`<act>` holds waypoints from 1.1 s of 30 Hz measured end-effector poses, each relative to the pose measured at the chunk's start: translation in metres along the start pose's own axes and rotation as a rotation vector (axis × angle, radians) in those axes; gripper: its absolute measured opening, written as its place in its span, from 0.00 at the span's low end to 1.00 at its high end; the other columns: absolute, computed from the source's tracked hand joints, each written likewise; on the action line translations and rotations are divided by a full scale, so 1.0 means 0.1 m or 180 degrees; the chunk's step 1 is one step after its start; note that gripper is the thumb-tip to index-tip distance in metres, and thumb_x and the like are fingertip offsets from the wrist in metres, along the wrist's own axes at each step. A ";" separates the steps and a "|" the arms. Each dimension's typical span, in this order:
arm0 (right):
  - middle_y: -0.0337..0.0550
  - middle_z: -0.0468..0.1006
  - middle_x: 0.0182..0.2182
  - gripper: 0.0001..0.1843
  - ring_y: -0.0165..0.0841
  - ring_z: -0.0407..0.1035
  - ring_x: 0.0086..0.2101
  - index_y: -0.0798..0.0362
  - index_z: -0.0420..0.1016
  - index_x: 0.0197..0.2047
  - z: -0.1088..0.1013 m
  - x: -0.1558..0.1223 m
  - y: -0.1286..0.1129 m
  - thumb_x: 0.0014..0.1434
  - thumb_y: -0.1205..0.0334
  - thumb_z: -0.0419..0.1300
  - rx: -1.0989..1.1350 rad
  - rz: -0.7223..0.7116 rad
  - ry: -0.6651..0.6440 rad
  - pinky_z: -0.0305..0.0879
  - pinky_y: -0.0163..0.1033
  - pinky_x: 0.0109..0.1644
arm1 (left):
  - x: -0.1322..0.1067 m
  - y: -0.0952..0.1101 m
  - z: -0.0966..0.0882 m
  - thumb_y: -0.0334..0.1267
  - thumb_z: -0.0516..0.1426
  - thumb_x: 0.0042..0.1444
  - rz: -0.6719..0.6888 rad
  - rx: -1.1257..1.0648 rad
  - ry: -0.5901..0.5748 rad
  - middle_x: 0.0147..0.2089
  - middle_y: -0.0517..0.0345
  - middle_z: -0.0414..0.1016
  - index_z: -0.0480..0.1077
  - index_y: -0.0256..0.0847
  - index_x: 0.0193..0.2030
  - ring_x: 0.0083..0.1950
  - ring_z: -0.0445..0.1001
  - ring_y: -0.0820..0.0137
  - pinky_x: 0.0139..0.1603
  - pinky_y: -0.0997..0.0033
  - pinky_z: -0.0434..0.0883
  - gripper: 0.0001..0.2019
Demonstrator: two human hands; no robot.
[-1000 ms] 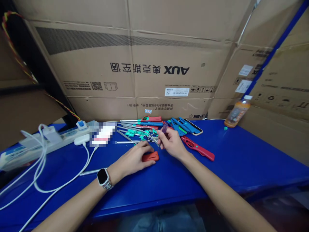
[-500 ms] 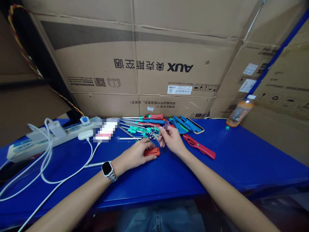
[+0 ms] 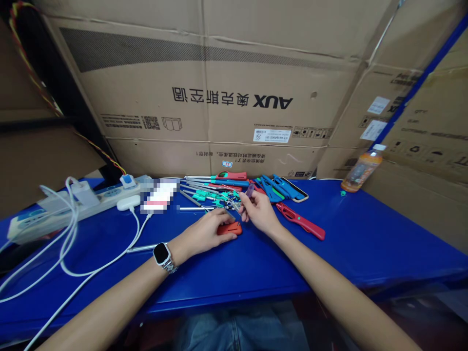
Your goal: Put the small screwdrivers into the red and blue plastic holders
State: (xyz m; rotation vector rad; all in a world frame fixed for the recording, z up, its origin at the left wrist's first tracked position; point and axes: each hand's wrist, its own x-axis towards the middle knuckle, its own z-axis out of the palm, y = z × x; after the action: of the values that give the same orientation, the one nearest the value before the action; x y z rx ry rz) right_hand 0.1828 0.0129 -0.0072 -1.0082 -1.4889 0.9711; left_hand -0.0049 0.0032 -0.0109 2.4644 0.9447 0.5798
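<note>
My left hand point(image 3: 210, 229) lies on the table with its fingers and thumb closed round the orange-red handle of a long-nosed lighter point(image 3: 231, 228). A metal tube point(image 3: 146, 247) sticks out to the left from beneath my left wrist. In my right hand point(image 3: 260, 210) is a screwdriver with a translucent purple handle point(image 3: 250, 189), pinched between thumb and fingers. Its thin shaft slants down toward the lighter's right end; whether the tip touches cannot be made out. Just behind both hands lies a pile of metal tubes and small green parts point(image 3: 201, 196).
Red and blue lighters point(image 3: 234, 176) lie at the back; blue casings point(image 3: 270, 187) rest beside a phone point(image 3: 300, 192). A red casing point(image 3: 302, 222) lies right. A drink bottle point(image 3: 361, 170) stands tilted-looking at far right. A power strip point(image 3: 109, 192) and white cables point(image 3: 71, 234) occupy the left.
The screwdriver's shaft seems to have lifted slightly from the lighter's right end. Both hands keep their grips and have hardly moved; the view has shifted a little.
</note>
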 end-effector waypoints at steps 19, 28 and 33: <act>0.36 0.73 0.19 0.24 0.26 0.67 0.15 0.53 0.66 0.29 0.00 0.00 0.00 0.58 0.39 0.59 0.0023 -0.0068 -0.0108 0.65 0.30 0.18 | 0.23 0.01 0.18 0.37 0.58 0.55 -0.0271 -0.0580 0.0486 0.30 0.59 0.74 0.69 0.38 0.27 0.31 0.70 0.70 0.33 0.72 0.64 0.07; 0.37 0.74 0.19 0.27 0.25 0.65 0.14 0.53 0.66 0.28 -0.05 -0.01 -0.08 0.56 0.36 0.59 0.0132 -0.0254 0.0226 0.62 0.30 0.17 | 0.11 0.01 0.12 0.39 0.59 0.58 -0.0205 -0.0650 0.0425 0.34 0.56 0.75 0.75 0.37 0.34 0.33 0.71 0.70 0.35 0.72 0.67 0.08; 0.38 0.75 0.21 0.23 0.25 0.67 0.17 0.54 0.68 0.29 -0.02 -0.06 -0.04 0.61 0.40 0.57 -0.0086 -0.0408 -0.0092 0.64 0.30 0.21 | 0.07 0.01 0.10 0.38 0.58 0.60 0.0033 -0.0518 0.0406 0.38 0.55 0.74 0.76 0.38 0.34 0.34 0.71 0.70 0.36 0.71 0.68 0.08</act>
State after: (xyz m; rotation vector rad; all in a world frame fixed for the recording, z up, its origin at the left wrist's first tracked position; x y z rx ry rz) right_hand 0.1855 0.0063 -0.0050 -0.9095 -1.5744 0.8794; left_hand 0.0055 0.0052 -0.0167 2.3113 0.8954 0.7934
